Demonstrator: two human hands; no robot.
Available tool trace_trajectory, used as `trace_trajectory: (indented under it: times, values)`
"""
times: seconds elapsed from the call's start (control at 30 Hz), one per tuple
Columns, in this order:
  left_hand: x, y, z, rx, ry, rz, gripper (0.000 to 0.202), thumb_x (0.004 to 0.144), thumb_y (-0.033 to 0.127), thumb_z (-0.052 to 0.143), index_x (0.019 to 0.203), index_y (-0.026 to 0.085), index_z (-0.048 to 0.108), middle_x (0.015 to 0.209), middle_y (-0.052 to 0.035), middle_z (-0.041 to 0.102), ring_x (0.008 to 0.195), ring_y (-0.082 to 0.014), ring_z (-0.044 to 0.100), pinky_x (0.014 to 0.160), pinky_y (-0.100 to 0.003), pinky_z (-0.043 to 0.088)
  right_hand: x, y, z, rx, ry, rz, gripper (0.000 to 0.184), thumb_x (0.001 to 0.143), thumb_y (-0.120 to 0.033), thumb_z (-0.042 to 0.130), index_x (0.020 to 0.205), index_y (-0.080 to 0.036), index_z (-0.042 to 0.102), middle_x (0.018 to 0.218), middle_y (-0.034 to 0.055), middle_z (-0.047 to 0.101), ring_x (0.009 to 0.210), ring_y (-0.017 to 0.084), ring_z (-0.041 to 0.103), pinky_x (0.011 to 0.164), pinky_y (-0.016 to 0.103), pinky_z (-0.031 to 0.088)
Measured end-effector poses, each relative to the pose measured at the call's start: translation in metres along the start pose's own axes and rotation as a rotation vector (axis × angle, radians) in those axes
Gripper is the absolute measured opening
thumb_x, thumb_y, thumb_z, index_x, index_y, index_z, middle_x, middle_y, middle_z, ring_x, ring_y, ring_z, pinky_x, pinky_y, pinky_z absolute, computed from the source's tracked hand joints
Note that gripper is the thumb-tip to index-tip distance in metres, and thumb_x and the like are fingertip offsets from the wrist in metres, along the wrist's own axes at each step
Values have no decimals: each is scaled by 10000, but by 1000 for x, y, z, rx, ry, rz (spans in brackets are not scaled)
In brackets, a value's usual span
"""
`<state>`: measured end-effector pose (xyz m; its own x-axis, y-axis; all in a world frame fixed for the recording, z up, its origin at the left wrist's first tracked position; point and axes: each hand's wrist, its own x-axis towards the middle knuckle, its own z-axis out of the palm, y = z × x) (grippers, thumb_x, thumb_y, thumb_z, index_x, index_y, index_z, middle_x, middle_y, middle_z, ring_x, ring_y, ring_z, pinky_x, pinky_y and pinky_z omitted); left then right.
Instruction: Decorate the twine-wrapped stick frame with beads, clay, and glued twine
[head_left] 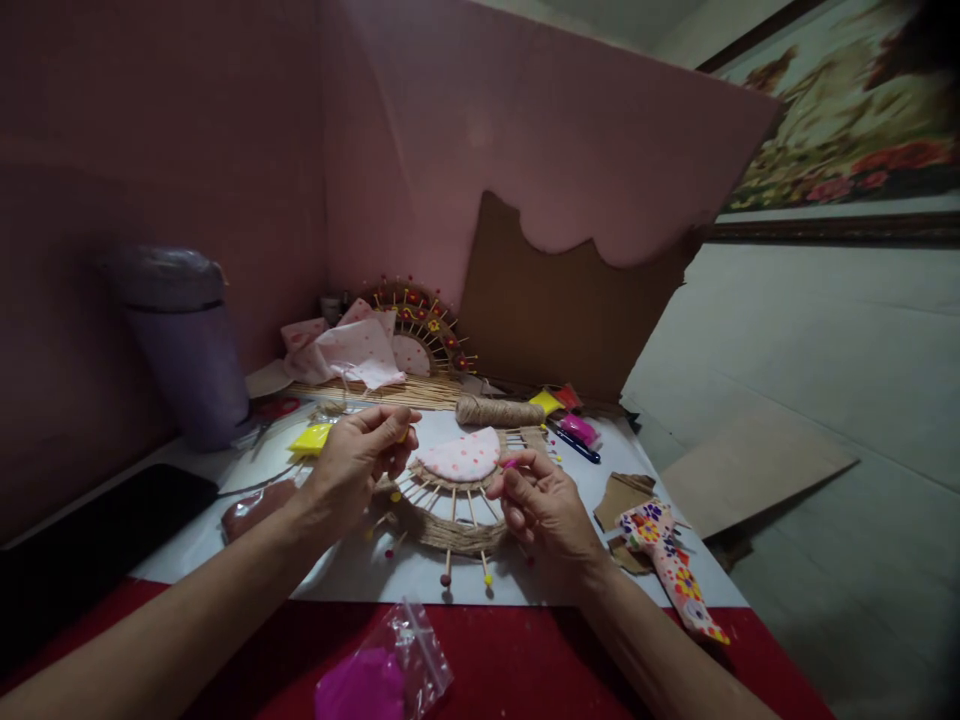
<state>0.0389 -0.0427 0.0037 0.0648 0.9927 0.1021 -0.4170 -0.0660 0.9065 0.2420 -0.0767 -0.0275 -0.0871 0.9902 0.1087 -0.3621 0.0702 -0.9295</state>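
My right hand (pixel 544 505) pinches a small piece of magenta modelling clay (pixel 511 463) between thumb and forefinger. Opposite it, my left hand (pixel 367 447) is closed with its fingertips together; a hint of yellow shows there, but what it holds is too small to make out. Between and below both hands lies a half-round craft piece: a dotted pink fabric half-disc (pixel 459 457), sticks fanning outward, and a twine-wrapped arc (pixel 457 535). Small coloured balls, among them a yellow ball (pixel 488 580) and a dark red ball (pixel 445 580), tip the sticks.
An opened zip bag with magenta clay (pixel 364 685) lies at the front edge. A flowered glue gun (pixel 664 560) rests at right. Behind are a twine roll (pixel 499 411), clay packets, a pen (pixel 576 443) and a similar finished half-round. A purple tumbler (pixel 187 350) stands left.
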Motion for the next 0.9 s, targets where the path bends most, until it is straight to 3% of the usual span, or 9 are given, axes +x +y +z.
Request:
trace_trajectory:
  times: [0.1, 0.23, 0.37, 0.47, 0.57, 0.73, 0.83, 0.9]
  values:
    - [4, -1, -3, 67, 31, 82, 332, 598, 323, 796, 833, 113, 693, 593, -9, 626, 440, -54, 451, 415, -181, 309, -2, 1, 4, 1, 30, -11, 310, 764, -402, 683, 974, -193, 591, 630, -31, 599, 378, 17, 319, 322, 110, 234]
    - [10, -4, -8, 113, 75, 160, 251, 637, 274, 770, 827, 116, 724, 707, -44, 671, 540, -72, 487, 507, -206, 373, -9, 1, 11, -58, 43, -33, 346, 798, -495, 608, 938, -181, 648, 714, 14, 596, 463, 39, 392, 391, 146, 318]
    - [15, -3, -12, 119, 106, 186, 273, 639, 256, 758, 878, 131, 714, 736, -49, 681, 578, -98, 516, 514, -218, 392, -13, 4, 14, -243, 10, -107, 236, 776, -395, 669, 891, -189, 677, 646, -9, 560, 441, 44, 401, 401, 175, 337]
    - [17, -2, -13, 141, 114, 168, 338, 637, 225, 738, 958, 135, 685, 755, -50, 684, 586, -109, 535, 522, -229, 417, -14, 6, 14, -248, 9, -84, 298, 780, -380, 662, 1026, -214, 632, 782, 29, 632, 432, 52, 453, 408, 200, 384]
    - [18, -4, -13, 175, 114, 139, 287, 649, 174, 663, 931, 123, 680, 782, -50, 675, 618, -118, 553, 563, -246, 451, -14, 7, 14, -249, 7, -53, 266, 804, -391, 632, 979, -193, 615, 837, 60, 659, 422, 56, 494, 409, 207, 398]
    - [15, -4, -12, 194, 136, 159, 226, 618, 108, 524, 800, 120, 658, 644, -7, 611, 521, -76, 463, 471, -191, 357, -13, 5, 10, -253, 65, -167, 274, 863, -421, 551, 1019, -199, 595, 783, 37, 638, 531, 77, 520, 497, 209, 440]
    - [12, 2, -11, 201, 163, 209, 178, 664, 180, 587, 826, 125, 638, 601, 11, 585, 481, -63, 411, 439, -183, 301, -12, 3, 8, -306, 94, -226, 234, 818, -388, 629, 950, -195, 608, 798, 28, 627, 596, 77, 516, 511, 183, 426]
    - [9, 4, -9, 216, 159, 213, 183, 679, 236, 635, 826, 127, 628, 570, 19, 567, 479, -66, 412, 433, -183, 281, -11, 3, 8, -353, 104, -222, 218, 793, -354, 664, 921, -189, 600, 690, -4, 602, 511, 62, 485, 438, 166, 378]
